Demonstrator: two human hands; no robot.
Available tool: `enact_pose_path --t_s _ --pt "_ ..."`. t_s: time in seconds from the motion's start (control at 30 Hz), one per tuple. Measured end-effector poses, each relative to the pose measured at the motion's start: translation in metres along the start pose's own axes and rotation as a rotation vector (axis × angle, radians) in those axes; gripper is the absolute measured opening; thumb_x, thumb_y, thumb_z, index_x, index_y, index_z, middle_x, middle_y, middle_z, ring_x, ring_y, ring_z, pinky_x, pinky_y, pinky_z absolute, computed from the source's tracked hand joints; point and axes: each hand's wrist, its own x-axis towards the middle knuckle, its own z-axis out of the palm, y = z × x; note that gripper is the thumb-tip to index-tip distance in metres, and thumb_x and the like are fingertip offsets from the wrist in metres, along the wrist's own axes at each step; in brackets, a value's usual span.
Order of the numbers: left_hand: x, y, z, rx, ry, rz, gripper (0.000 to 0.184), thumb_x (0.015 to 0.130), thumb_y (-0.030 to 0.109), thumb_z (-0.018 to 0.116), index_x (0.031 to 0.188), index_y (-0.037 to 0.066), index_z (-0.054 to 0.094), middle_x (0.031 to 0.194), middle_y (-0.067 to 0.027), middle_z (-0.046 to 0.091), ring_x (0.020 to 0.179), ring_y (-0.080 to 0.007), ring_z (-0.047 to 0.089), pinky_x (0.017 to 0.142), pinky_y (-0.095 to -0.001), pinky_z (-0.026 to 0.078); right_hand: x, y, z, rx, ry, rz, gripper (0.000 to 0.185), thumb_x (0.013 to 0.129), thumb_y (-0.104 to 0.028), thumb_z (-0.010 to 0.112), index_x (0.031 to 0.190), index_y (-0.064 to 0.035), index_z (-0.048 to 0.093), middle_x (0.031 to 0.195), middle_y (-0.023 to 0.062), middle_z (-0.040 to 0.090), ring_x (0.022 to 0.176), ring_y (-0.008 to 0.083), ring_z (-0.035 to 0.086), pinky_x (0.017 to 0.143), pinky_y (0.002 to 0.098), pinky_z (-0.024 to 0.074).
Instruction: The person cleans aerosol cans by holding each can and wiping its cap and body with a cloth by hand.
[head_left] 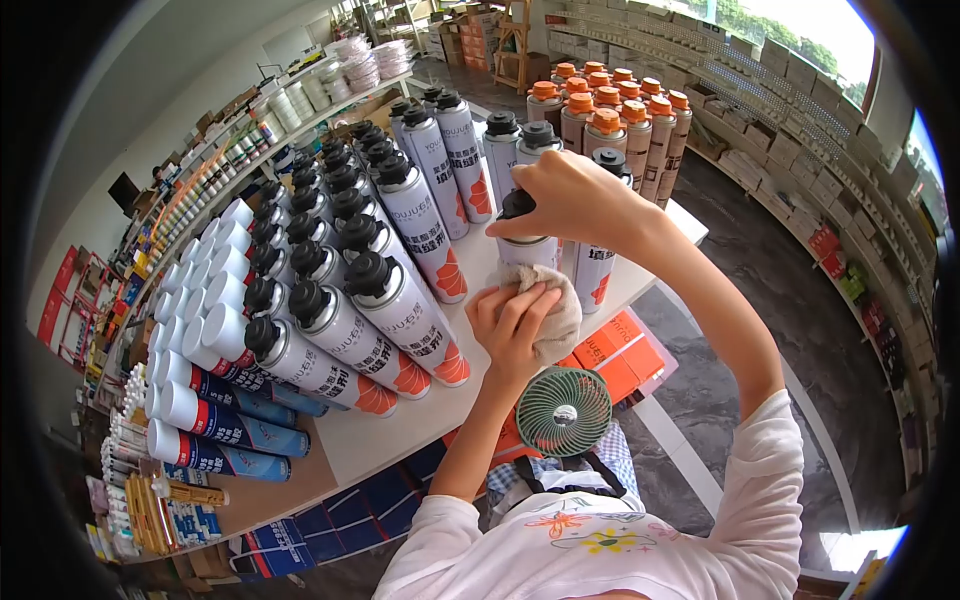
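1. The worktop [370,445] carries everything in reach; anything pushed over its near edge would probably drop past the person's lap.
2. Black-capped cans [425,215] stand in close rows from the middle toward the far edge. Packed so tightly, one nudged by a forearm could well tip its neighbours.
3. Orange-capped cans [605,140] are grouped toward the far right corner, beyond the right wrist; a sideways swing might knock them.
4. The held can [528,250] is upright near the near edge, right of the tight rows. Its base is hidden, so I cannot tell whether it rests on the worktop.
5. The right hand [575,195] arches over that can, thumb and fingers closed partway around the top. A grip this high could let the body swing, or loosen the cap if twisted.
6. The left hand [512,322] is half curled, fingers pressing a bunched cloth [556,310] against the can's lower side. Hard rubbing could push the can out of line; a loose fold might snag.
7. The black cap [517,204] is mostly covered by the right hand; its seating cannot be judged.
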Motion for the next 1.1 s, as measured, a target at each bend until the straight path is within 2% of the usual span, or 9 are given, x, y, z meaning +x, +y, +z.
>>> enact_pose_path --t_s 0.17,0.27,0.3,0.33,0.53,0.63,0.73,0.97,1.1 --pt "-0.037 -0.01 -0.006 0.017 -0.104 0.029 0.031 0.072 0.024 0.078 0.102 0.015 0.074 0.105 0.0015 0.068 0.096 -0.025 0.057 0.09 -0.0411 0.044 -0.004 0.008 -0.023 0.072 -0.197 0.048 0.059 0.083 -0.056 0.073 0.093 0.0025 0.07 0.073 0.0138 0.069 0.068 0.0269 0.072 0.06 0.0396 0.0572" --pt "-0.041 -0.009 -0.005 -0.063 -0.116 -0.056 0.035 0.068 0.018 0.08 0.102 0.013 0.073 0.101 -0.0005 0.067 0.095 -0.0259 0.056 0.086 -0.039 0.046 -0.008 0.02 -0.026 0.125 -0.122 -0.035 0.048 0.087 -0.046 0.072 0.119 -0.01 0.069 0.105 0.0149 0.072 0.099 0.0285 0.07 0.08 0.0437 0.0578" --pt "-0.042 -0.008 -0.005 -0.064 -0.133 -0.077 0.035 0.068 0.018 0.08 0.102 0.013 0.073 0.101 -0.0006 0.066 0.095 -0.0261 0.056 0.086 -0.0387 0.046 -0.002 0.02 -0.031 0.199 -0.264 -0.12 0.045 0.089 -0.038 0.072 0.128 -0.0172 0.067 0.115 0.0139 0.07 0.108 0.0278 0.067 0.087 0.0428 0.0563" --pt "-0.043 -0.008 -0.005 -0.063 -0.152 -0.098 0.035 0.068 0.017 0.08 0.102 0.013 0.073 0.101 -0.0007 0.066 0.094 -0.0263 0.056 0.086 -0.0383 0.047 -0.004 0.023 -0.023 0.262 -0.156 -0.181 0.036 0.086 -0.027 0.076 0.118 -0.0103 0.072 0.101 0.0146 0.074 0.091 0.0313 0.071 0.08 0.04 0.0562" --pt "0.007 -0.004 -0.012 -0.041 -0.144 -0.061 0.031 0.08 0.033 0.072 0.102 0.011 0.073 0.102 -0.0024 0.066 0.096 -0.0265 0.056 0.088 -0.0402 0.045 0.0 0.017 -0.021 0.257 -0.114 -0.16 0.032 0.079 -0.027 0.08 0.102 -0.0043 0.077 0.087 0.0172 0.072 0.081 0.0329 0.07 0.075 0.0394 0.0557" --pt "0.043 0.0 -0.014 -0.012 -0.103 -0.028 0.032 0.079 0.033 0.072 0.102 0.011 0.073 0.102 -0.0026 0.066 0.097 -0.0275 0.056 0.089 -0.0405 0.046 -0.002 0.008 -0.02 0.19 -0.067 -0.143 0.039 0.083 -0.03 0.079 0.114 -0.0071 0.074 0.084 0.0163 0.072 0.081 0.0293 0.07 0.075 0.0394 0.0555" --pt "0.048 -0.001 -0.013 0.028 -0.044 -0.013 0.034 0.079 0.035 0.073 0.103 0.012 0.074 0.103 -0.0025 0.067 0.098 -0.0285 0.056 0.09 -0.0404 0.047 0.001 0.009 -0.008 0.163 0.027 -0.183 0.041 0.083 -0.033 0.079 0.111 -0.0031 0.074 0.084 0.0162 0.071 0.079 0.0307 0.069 0.078 0.0395 0.0549" --pt "-0.044 -0.008 0.002 0.084 -0.15 0.077 0.03 0.076 0.025 0.076 0.104 0.014 0.074 0.105 -0.0008 0.067 0.099 -0.0267 0.057 0.09 -0.0386 0.047 -0.005 0.006 -0.004 0.151 0.0 -0.105 0.047 0.085 -0.04 0.077 0.116 -0.0043 0.073 0.092 0.0158 0.069 0.086 0.0302 0.068 0.079 0.0407 0.055" --pt "-0.011 0.004 -0.014 -0.065 -0.224 -0.139 0.03 0.074 0.022 0.076 0.103 0.013 0.074 0.105 -0.0014 0.067 0.099 -0.0268 0.056 0.092 -0.0391 0.045 -0.001 0.007 -0.004 0.169 0.032 -0.109 0.048 0.082 -0.04 0.08 0.115 -0.006 0.075 0.088 0.0164 0.07 0.081 0.0297 0.069 0.077 0.0395 0.0556"
